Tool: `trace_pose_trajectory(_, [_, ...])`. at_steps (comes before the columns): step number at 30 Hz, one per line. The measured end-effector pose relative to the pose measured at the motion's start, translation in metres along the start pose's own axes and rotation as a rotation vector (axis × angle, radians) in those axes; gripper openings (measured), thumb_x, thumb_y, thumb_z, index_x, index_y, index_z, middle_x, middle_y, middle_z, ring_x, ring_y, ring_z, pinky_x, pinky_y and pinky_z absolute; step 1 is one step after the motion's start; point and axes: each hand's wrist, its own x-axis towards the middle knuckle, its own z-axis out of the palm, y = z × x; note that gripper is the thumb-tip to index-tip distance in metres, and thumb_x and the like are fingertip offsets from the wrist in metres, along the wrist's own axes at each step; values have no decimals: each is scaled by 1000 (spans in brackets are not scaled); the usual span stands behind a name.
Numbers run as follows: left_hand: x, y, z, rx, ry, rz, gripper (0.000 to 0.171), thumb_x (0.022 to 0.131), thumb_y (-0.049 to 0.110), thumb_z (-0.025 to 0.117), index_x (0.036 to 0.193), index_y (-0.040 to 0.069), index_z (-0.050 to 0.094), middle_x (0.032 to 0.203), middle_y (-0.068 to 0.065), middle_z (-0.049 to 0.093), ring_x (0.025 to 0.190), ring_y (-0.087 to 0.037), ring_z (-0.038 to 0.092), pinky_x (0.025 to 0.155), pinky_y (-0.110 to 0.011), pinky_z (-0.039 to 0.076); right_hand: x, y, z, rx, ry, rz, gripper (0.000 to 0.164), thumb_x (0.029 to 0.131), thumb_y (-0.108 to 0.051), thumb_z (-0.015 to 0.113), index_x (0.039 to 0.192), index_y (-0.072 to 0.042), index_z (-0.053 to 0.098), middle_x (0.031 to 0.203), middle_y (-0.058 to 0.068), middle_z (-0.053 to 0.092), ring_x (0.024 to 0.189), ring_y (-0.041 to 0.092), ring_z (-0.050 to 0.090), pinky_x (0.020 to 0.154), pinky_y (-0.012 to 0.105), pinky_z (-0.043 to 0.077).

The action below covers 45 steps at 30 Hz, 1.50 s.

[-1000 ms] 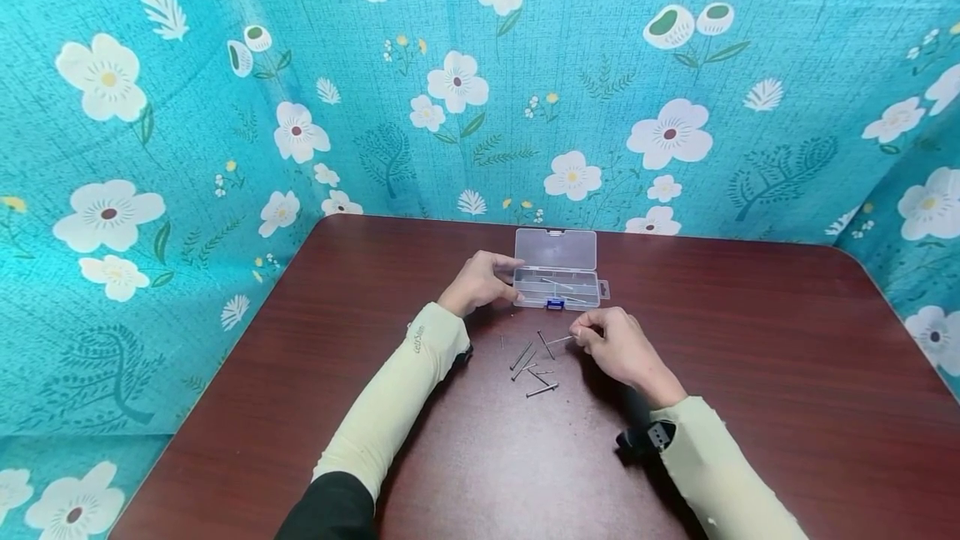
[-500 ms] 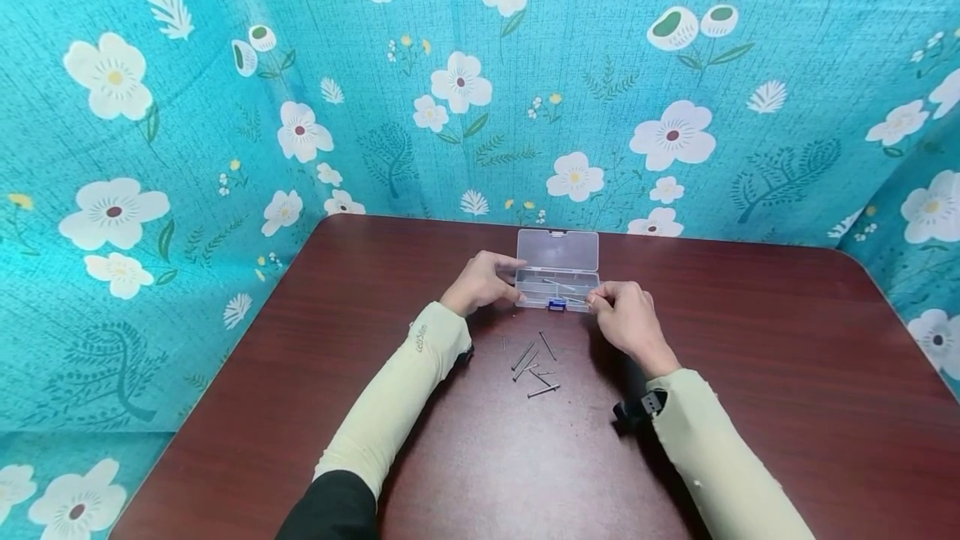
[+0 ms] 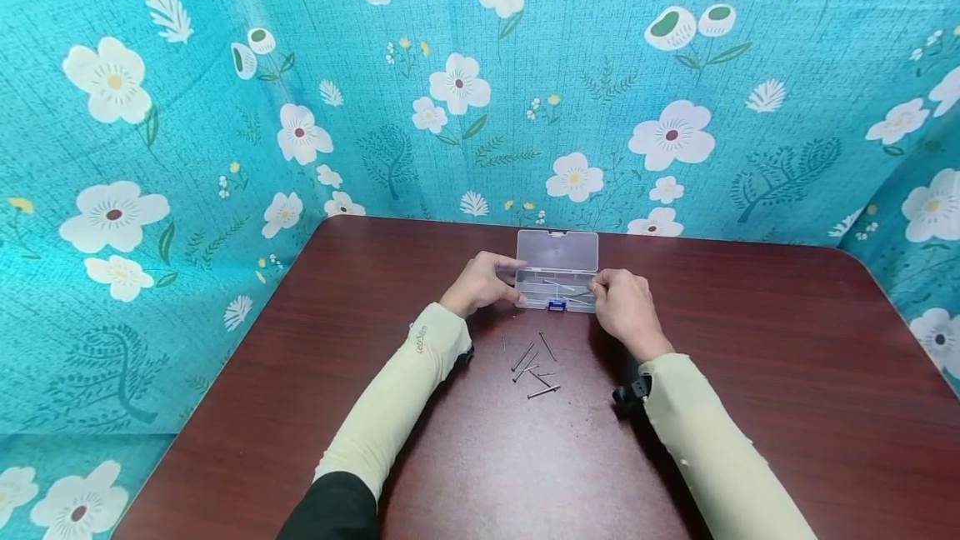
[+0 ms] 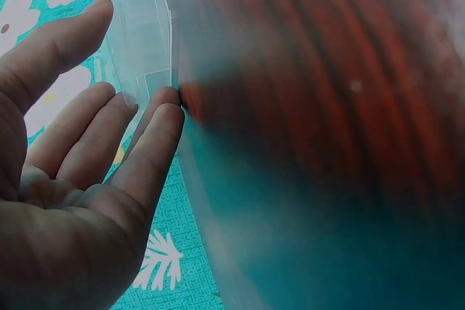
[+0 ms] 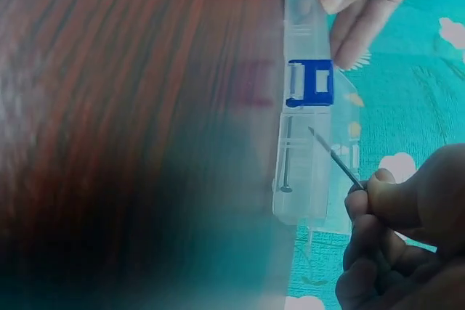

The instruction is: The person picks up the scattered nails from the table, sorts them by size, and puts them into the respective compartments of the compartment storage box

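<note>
Your right hand (image 3: 628, 307), pinched tight on a nail (image 5: 346, 168), has moved slightly farther back over the right end of the open box (image 5: 317, 183) since a moment ago, while your left hand (image 3: 483, 282) still holds its left end.

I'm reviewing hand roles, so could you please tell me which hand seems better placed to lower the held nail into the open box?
Probably the right hand: it pinches the nail, whose tip appears over the box; the left hand holds the box's left end.
</note>
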Motion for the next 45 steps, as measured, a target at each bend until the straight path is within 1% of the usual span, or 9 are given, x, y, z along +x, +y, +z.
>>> trace_pose_trajectory(5, [-1,-1,0,6,6,-3,66,68,-2,91,129,15,71,120,-9,71,104,-19,66,81,-31,54,5,-4,5,-74,-29,-99,18,98,-5,60,86,-2,74,84,11,67,76,28,56,71,48,48])
trace_pose_trajectory(10, [-1,-1,1,2,-1,-15,66,69,-1,91,129,16,71,122,-8,70,107,-18,65,80,-31,54,6,-3,7,-84,-38,-102,23,97,-3,61,76,-6,69,76,7,60,71,26,50,68,44,45])
trace_pose_trajectory(14, [-1,1,1,-8,-4,-20,66,69,-2,90,129,16,71,124,-8,69,109,-20,65,79,-32,55,4,-3,4,-34,-4,-81,15,96,-5,65,89,-2,78,84,11,70,71,25,55,68,43,46])
trace_pose_trajectory(18, [-1,3,0,-16,-1,-32,65,69,-3,90,129,15,71,126,-9,68,108,-20,66,79,-32,55,0,-4,0,60,20,-50,16,96,-7,66,101,1,79,91,16,73,68,25,56,62,40,45])
trace_pose_trajectory(24, [-1,3,0,-10,1,-24,65,70,-4,88,130,14,71,128,-10,66,109,-23,65,79,-33,55,-6,-6,-5,136,20,-10,17,98,-9,65,98,1,79,92,15,73,70,26,55,65,38,42])
trace_pose_trajectory(28, [-1,3,0,-8,-5,-32,65,70,-3,89,130,15,71,128,-9,67,110,-22,65,81,-33,55,-12,-8,-6,155,-33,11,18,97,-10,65,91,-2,80,91,11,73,73,25,56,67,38,42])
trace_pose_trajectory(32, [0,4,-1,-21,-2,-33,65,70,-3,89,129,15,72,126,-8,68,107,-19,65,80,-33,55,-21,-13,-4,155,-119,-2,16,94,-13,67,92,-6,82,87,5,74,70,21,57,68,38,44])
trace_pose_trajectory(39, [1,4,-2,-31,-13,-22,64,70,-4,89,129,15,71,126,-8,67,105,-17,66,74,-31,56,-32,-23,1,141,-262,-27,14,92,-15,70,85,-13,82,54,-6,61,58,13,59,69,39,47])
trace_pose_trajectory(45, [0,2,-1,-30,-24,-9,64,71,-4,88,131,12,70,125,-10,68,106,-19,66,74,-30,55,-41,-29,10,110,-331,-53,15,87,-15,77,71,-15,77,55,-9,60,56,12,55,62,36,47])
